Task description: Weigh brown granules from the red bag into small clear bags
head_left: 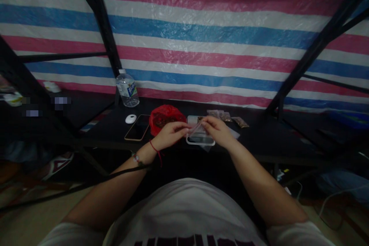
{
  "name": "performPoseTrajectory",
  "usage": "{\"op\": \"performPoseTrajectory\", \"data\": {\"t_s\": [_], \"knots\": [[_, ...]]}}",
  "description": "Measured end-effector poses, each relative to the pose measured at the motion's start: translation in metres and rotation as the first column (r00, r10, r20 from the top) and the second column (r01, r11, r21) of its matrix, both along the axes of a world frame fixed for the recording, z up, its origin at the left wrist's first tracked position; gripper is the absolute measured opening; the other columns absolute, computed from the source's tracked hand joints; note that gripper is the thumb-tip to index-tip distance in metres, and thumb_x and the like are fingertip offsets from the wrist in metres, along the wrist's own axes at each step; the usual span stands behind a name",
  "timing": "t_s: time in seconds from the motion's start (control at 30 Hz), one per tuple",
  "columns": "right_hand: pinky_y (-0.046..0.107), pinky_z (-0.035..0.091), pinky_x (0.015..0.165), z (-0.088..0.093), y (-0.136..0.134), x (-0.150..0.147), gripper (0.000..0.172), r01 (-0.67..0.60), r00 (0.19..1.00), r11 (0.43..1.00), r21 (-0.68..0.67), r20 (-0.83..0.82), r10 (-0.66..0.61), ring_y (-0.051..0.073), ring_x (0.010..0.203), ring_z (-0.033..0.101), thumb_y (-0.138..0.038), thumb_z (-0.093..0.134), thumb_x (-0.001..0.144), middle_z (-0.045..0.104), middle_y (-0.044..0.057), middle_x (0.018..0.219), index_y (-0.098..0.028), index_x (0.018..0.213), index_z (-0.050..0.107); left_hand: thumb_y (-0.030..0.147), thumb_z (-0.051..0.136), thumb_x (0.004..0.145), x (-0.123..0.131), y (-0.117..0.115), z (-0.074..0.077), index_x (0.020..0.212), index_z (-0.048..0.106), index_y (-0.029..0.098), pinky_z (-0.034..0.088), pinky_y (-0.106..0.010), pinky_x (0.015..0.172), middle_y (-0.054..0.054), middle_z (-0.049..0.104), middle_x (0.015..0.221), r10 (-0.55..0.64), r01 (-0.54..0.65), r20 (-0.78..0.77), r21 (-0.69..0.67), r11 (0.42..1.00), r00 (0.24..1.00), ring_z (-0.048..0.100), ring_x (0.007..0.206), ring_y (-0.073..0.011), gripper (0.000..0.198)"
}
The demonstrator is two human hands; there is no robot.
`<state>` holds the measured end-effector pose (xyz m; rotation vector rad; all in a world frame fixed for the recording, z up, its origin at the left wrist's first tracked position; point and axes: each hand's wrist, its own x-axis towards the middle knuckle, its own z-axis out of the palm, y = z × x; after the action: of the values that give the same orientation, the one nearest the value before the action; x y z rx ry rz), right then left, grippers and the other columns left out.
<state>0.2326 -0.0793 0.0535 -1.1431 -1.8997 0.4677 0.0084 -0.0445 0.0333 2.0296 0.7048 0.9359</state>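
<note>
Dark table (259, 138), both hands (170, 134) gripping sachet (198, 132)

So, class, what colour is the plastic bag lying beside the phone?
Red: the plastic bag shows best in the head view, right of the phone.

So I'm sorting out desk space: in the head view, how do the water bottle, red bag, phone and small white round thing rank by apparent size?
Largest to smallest:
1. Red bag
2. Water bottle and phone: look alike, too close to rank
3. Small white round thing
</note>
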Motion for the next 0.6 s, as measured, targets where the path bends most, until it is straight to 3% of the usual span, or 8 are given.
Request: {"op": "performPoseTrajectory", "data": {"t_s": [0.1, 0.17, 0.23, 0.3, 0.37, 0.5, 0.6], "knots": [[0.024, 0.043, 0.065, -0.006, -0.005, -0.018, 0.019, -0.077, 0.996, 0.997, 0.009, 0.05, 0.077, 0.013, 0.068, 0.056, -0.027, 0.048, 0.088, 0.061, -0.001, 0.073, -0.019, 0.078, 0.061, 0.037, 0.059, 0.08, 0.008, -0.012, 0.001, 0.085, 0.069, 0.014, 0.048, -0.022, 0.058, -0.003, 0.067, 0.069, -0.112, 0.109, -0.013, -0.127, 0.986, 0.994, 0.06, 0.06, -0.0119, 0.025], [0.027, 0.045, 0.07, -0.01, -0.004, -0.019, 0.015, -0.025, 0.998, 0.997, 0.075, 0.06, 0.021, 0.016, 0.076, 0.058, -0.026, 0.051, 0.087, 0.063, 0.002, 0.081, -0.02, 0.083, 0.064, 0.034, 0.062, 0.078, 0.01, -0.014, 0.0, 0.076, 0.068, 0.014, 0.045, -0.02, 0.054, -0.001, 0.064, 0.062, -0.093, 0.091, -0.004, -0.172, 0.981, 0.996, 0.057, 0.054, -0.0103, 0.021], [0.034, 0.045, 0.08, -0.012, -0.003, -0.018, 0.013, 0.131, 0.989, 0.965, 0.229, 0.037, -0.143, 0.02, 0.089, 0.058, -0.026, 0.056, 0.083, 0.064, 0.005, 0.091, -0.02, 0.091, 0.065, 0.034, 0.063, 0.077, 0.012, -0.013, -0.002, 0.071, 0.067, 0.014, 0.043, -0.019, 0.051, 0.0, 0.062, 0.056, -0.02, 0.024, 0.023, -0.231, 0.973, 1.0, 0.055, 0.05, -0.0094, 0.021], [0.04, 0.042, 0.089, -0.011, -0.004, -0.018, 0.014, 0.259, 0.959, 0.89, 0.375, 0.011, -0.283, 0.023, 0.097, 0.056, -0.025, 0.06, 0.081, 0.063, 0.006, 0.095, -0.022, 0.093, 0.067, 0.036, 0.064, 0.076, 0.014, -0.01, -0.004, 0.073, 0.067, 0.014, 0.04, -0.019, 0.047, 0.0, 0.061, 0.054, 0.102, -0.075, 0.072, -0.311, 0.947, 0.992, 0.053, 0.048, -0.0091, 0.022], [0.043, 0.04, 0.092, -0.008, -0.008, -0.02, 0.012, 0.262, 0.95, 0.866, 0.427, 0.043, -0.309, 0.024, 0.097, 0.056, -0.025, 0.061, 0.081, 0.064, 0.006, 0.093, -0.024, 0.09, 0.069, 0.038, 0.066, 0.074, 0.015, -0.008, -0.005, 0.078, 0.067, 0.013, 0.038, -0.019, 0.044, 0.0, 0.062, 0.055, 0.218, -0.158, 0.122, -0.376, 0.913, 0.968, 0.052, 0.045, -0.009, 0.025], [0.047, 0.04, 0.093, -0.006, -0.019, -0.03, 0.02, 0.169, 0.953, 0.904, 0.393, 0.17, -0.252, 0.027, 0.104, 0.053, -0.034, 0.069, 0.078, 0.066, 0.005, 0.102, -0.029, 0.098, 0.071, 0.039, 0.068, 0.072, 0.017, -0.009, -0.004, 0.076, 0.069, 0.014, 0.042, -0.021, 0.048, -0.001, 0.064, 0.058, 0.301, -0.233, 0.19, -0.313, 0.921, 0.934, 0.055, 0.049, -0.0105, 0.026], [0.057, 0.034, 0.098, -0.007, -0.024, -0.035, 0.028, 0.183, 0.94, 0.894, 0.408, 0.194, -0.281, 0.035, 0.124, 0.038, -0.04, 0.076, 0.07, 0.064, 0.003, 0.111, -0.034, 0.098, 0.072, 0.036, 0.07, 0.07, 0.019, -0.015, 0.001, 0.071, 0.07, 0.015, 0.049, -0.024, 0.06, -0.002, 0.069, 0.065, 0.281, -0.24, 0.196, -0.21, 0.948, 0.94, 0.061, 0.061, -0.0137, 0.021]]}}
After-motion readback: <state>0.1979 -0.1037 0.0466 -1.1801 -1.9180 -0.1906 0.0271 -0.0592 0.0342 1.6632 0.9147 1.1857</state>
